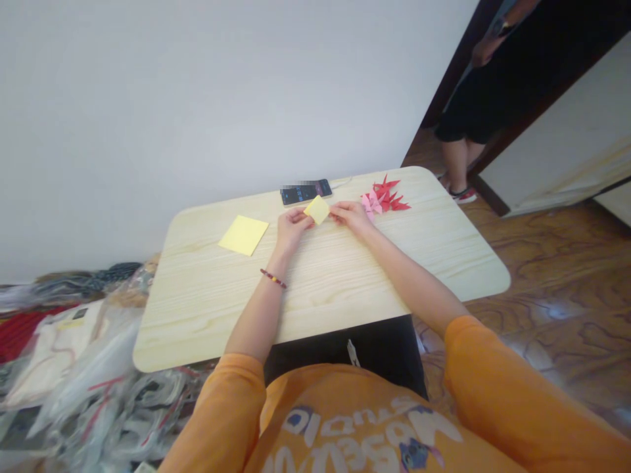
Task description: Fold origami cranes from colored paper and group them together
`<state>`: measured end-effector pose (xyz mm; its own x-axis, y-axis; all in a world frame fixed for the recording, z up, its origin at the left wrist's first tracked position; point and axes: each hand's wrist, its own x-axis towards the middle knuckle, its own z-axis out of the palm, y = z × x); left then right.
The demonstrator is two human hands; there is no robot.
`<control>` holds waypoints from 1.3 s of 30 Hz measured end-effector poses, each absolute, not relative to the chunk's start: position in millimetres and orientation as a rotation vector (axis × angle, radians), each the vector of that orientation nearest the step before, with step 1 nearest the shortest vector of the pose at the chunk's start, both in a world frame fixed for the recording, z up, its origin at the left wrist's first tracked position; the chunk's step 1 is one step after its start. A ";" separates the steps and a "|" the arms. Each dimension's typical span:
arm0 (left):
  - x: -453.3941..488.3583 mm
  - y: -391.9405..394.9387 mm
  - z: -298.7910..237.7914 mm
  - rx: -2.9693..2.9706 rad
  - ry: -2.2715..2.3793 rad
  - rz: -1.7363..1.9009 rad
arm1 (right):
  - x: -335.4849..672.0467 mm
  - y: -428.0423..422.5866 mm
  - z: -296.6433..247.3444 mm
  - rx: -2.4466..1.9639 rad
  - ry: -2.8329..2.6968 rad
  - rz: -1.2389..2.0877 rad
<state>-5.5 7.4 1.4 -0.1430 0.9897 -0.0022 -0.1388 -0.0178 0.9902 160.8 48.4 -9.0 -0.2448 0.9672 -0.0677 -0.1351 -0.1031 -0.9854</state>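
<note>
My left hand and my right hand meet over the far middle of a light wooden table. Between them they pinch a small folded yellow paper, held just above the tabletop, the left at its left corner and the right at its right corner. A stack of yellow square paper sheets lies flat to the left of my left hand. Folded red and pink paper cranes sit just right of my right hand. A red bead bracelet circles my left wrist.
A dark phone with a cable lies at the table's far edge, behind the paper. Plastic bags and cloth pile up on the floor at the left. Another person's legs stand in the doorway at the upper right.
</note>
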 end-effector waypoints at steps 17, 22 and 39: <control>1.8 -3.2 -0.5 1.573 1.578 1.553 | 156.5 38.9 3.6 -1.007 -1.197 1.525; 6.0 -5.1 0.9 1.558 1.438 1.536 | 156.4 40.7 0.1 -0.995 -1.149 1.508; 1.3 -4.7 -2.7 1.768 1.582 1.525 | 152.5 35.6 5.0 -1.082 -1.177 1.450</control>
<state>1.3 -4.7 -2.7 -0.1830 0.8559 0.4837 0.5148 -0.3358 0.7888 152.5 35.6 5.0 -0.1637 0.9840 -0.0698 -0.1346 -0.0923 -0.9866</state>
